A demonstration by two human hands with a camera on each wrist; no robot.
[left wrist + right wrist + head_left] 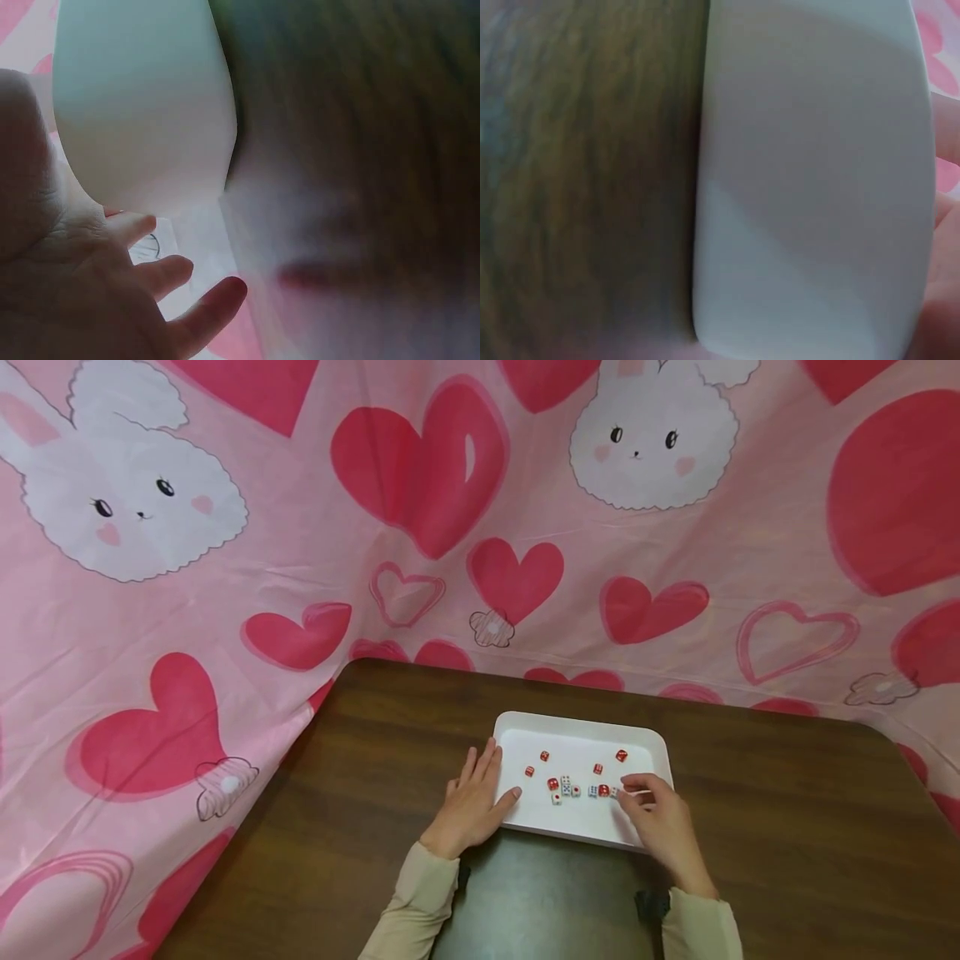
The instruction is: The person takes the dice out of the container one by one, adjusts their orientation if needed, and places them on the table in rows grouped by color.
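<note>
A white tray (577, 727) lies on the table with several small red and white dice in it. My left hand (471, 802) rests at the tray's left rim, fingers extended and thumb reaching over the edge. Inside the right part of the tray, my right hand (660, 818) pinches a white die (614, 792) between thumb and fingertips. That die is beside a red die (603, 791), with a blue-dotted white die (592, 791) on its left. Both wrist views show mainly the tray's outer wall (146, 105), and the dice are hidden there.
Left of that row is a cluster of white dice (566, 786) with a red die (552, 784). More red dice (597, 769) lie scattered farther back. The dark wooden table (360, 760) meets a pink heart-patterned cloth (420, 585) behind and at the left.
</note>
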